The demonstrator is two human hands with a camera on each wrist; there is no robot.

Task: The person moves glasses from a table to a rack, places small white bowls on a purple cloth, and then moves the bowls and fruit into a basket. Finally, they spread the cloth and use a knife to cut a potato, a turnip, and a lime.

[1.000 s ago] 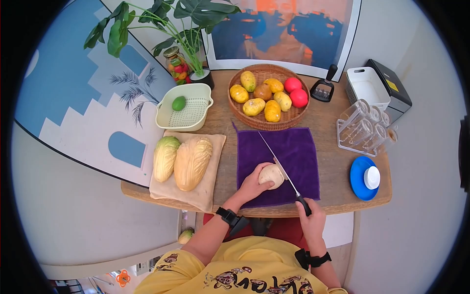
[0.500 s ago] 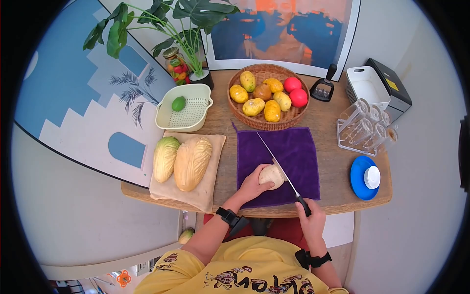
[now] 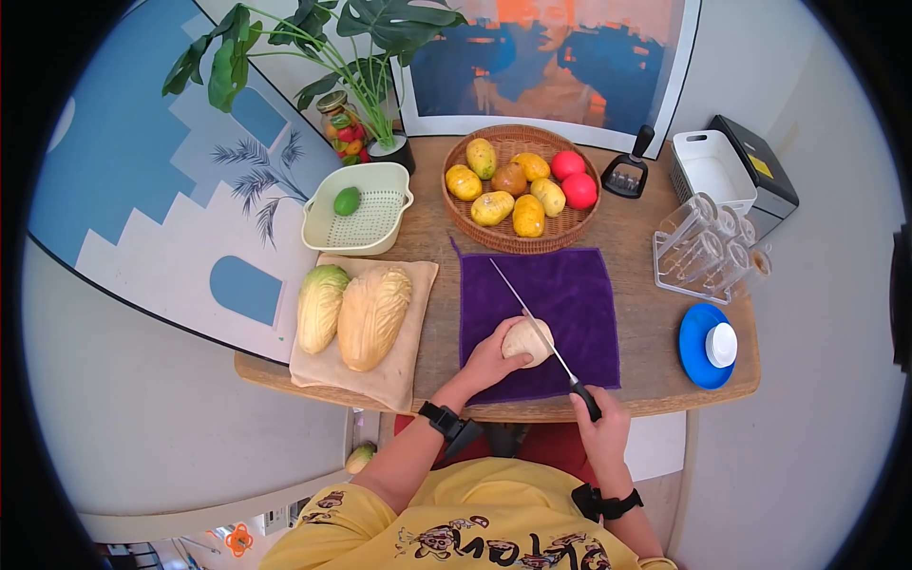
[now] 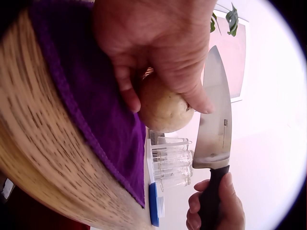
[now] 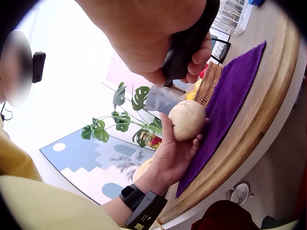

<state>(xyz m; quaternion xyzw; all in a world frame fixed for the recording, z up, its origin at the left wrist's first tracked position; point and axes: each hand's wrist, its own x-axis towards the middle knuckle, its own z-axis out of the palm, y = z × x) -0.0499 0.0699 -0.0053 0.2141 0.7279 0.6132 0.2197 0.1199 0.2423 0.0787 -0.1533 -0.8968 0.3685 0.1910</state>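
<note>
On the purple cloth (image 3: 589,294) lies a round, pale vegetable (image 3: 528,344), gripped from its left side by my left hand (image 3: 489,361), thumb nearest me. My right hand (image 3: 603,427) holds the black handle of a large knife (image 3: 554,353), whose blade crosses above the vegetable's right part and points away to the left. In the left wrist view the blade (image 4: 216,110) stands beside the vegetable (image 4: 165,108), close to the left thumb. The right wrist view shows the left hand (image 5: 170,160) cupping the vegetable (image 5: 187,120) from below; whether the edge touches it is unclear.
Two cabbages (image 3: 375,318) lie on a beige cloth at the left. Behind are a green basket (image 3: 380,237) with a green fruit and a wicker basket (image 3: 465,214) of fruit. Glasses in a rack (image 3: 693,282) and a blue plate (image 3: 696,373) stand at the right.
The knife has shifted slightly to the left, its blade now over the vegetable rather than at its right side. The right hand has moved a little left; the left hand has stayed in place.
</note>
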